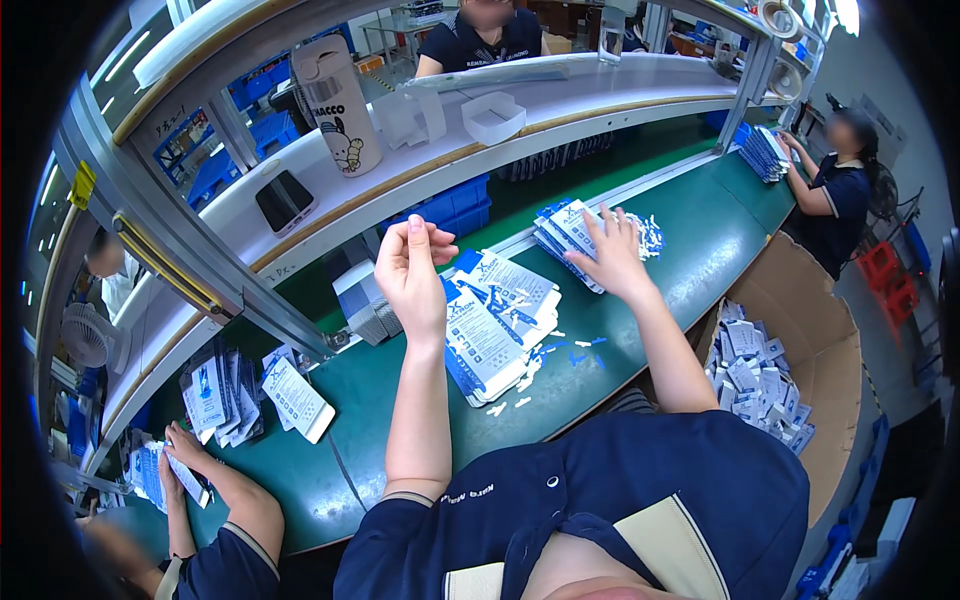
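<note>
Palm down and fingers spread, my right hand (618, 260) is open at a stack of flat cartons (568, 232); from out here I can't tell whether it presses on them or hangs just above. My left hand (410, 280) is raised, fingers curled in and thumb up, and I cannot make out whether it pinches anything. Just beside it, overlapping white-and-blue cartons (482, 345) lie in piles on the green bench (365, 430), with small scraps (580, 358) strewn about them. I judge the cartons light, fairly stiff and smooth, so a stack would likely slide out of square; I'd hold it by both long edges with even pressure, sparing the corners, which could bend. Farther right, a large cardboard box (835, 365) holds more pieces; to the left, a co-worker's hand (187, 447) handles similar cartons. A phone (284, 200) rests on the shelf (420, 165) above.
</note>
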`<state>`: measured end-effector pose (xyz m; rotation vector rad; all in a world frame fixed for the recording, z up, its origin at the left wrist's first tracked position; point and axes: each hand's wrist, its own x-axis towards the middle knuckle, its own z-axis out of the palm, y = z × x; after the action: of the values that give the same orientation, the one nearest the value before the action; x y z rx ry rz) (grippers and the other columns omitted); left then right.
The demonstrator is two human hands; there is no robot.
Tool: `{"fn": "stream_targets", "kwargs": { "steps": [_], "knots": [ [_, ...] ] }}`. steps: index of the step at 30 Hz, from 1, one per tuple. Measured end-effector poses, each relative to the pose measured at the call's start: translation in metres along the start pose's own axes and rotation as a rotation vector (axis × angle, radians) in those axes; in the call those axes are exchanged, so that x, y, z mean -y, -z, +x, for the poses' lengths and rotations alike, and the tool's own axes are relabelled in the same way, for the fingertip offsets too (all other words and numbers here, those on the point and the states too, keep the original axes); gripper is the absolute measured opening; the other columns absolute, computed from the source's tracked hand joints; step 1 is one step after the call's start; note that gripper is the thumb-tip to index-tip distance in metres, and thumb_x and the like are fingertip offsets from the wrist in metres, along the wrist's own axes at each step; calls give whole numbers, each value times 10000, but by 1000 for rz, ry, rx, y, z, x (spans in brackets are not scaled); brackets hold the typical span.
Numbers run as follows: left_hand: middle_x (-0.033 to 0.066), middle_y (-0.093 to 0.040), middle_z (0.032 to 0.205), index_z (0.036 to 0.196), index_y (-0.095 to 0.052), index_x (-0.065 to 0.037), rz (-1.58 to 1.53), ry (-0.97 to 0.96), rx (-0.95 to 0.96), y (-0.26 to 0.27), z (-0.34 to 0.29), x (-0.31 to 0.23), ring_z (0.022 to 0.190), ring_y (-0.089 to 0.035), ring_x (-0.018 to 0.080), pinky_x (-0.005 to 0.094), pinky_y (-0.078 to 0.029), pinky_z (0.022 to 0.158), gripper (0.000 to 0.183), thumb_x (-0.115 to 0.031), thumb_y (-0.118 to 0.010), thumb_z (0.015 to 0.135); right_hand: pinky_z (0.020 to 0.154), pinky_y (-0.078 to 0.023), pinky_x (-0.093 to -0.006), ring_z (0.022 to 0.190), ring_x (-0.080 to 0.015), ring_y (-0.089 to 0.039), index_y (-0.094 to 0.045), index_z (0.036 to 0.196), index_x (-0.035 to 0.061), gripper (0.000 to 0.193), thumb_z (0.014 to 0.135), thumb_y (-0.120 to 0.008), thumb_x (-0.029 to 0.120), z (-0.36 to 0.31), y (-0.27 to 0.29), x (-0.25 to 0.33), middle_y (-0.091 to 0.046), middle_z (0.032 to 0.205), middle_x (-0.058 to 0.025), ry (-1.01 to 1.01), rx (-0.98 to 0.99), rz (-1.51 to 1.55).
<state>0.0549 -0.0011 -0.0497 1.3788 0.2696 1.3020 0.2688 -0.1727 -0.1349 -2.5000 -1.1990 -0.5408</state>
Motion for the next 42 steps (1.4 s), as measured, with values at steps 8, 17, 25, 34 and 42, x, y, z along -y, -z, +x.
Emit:
{"fn": "stream_targets", "kwargs": {
  "steps": [8,17,25,34,42],
  "knots": [
    [61,-633,699,803,-583,-25,-8,-49,-1,2,2,0,596,-595,103,219,-474,577,282,-225,-506,986,1046,-361,-430,1223,-387,-449,-317,1417,-3,910,714,-769,355,-27,-26,52,-433,1340,-276,236,373,459],
    [41,-613,684,791,-583,-21,-3,-48,-11,5,2,-1,609,-579,88,222,-473,587,284,-223,-523,980,942,-437,-368,1077,-326,-540,-340,1400,-24,895,657,-797,172,-21,-14,61,-547,1113,-192,1,323,620],
    [39,-629,695,808,-601,-25,48,25,102,5,5,4,623,-597,93,220,-482,604,247,-202,-536,968,781,-494,-345,933,-249,-617,-590,1165,-16,320,871,-618,108,-15,-9,49,-612,1002,-125,-23,143,1005],
    [181,-541,1199,1388,-262,-34,-109,396,417,-20,-11,8,1008,-614,229,345,-557,793,700,-288,-676,883,922,-445,-362,1097,-286,-548,-596,1189,48,328,861,-599,36,-24,57,73,-559,1192,-130,378,-186,844],
    [107,-594,1113,1278,-433,2,-218,330,498,-32,-30,11,971,-616,167,322,-555,774,353,-89,-522,948,1019,-329,-499,1201,-396,-439,-493,1220,111,665,630,-798,143,-27,76,77,-391,1380,-222,374,-253,669]
  ]
}}
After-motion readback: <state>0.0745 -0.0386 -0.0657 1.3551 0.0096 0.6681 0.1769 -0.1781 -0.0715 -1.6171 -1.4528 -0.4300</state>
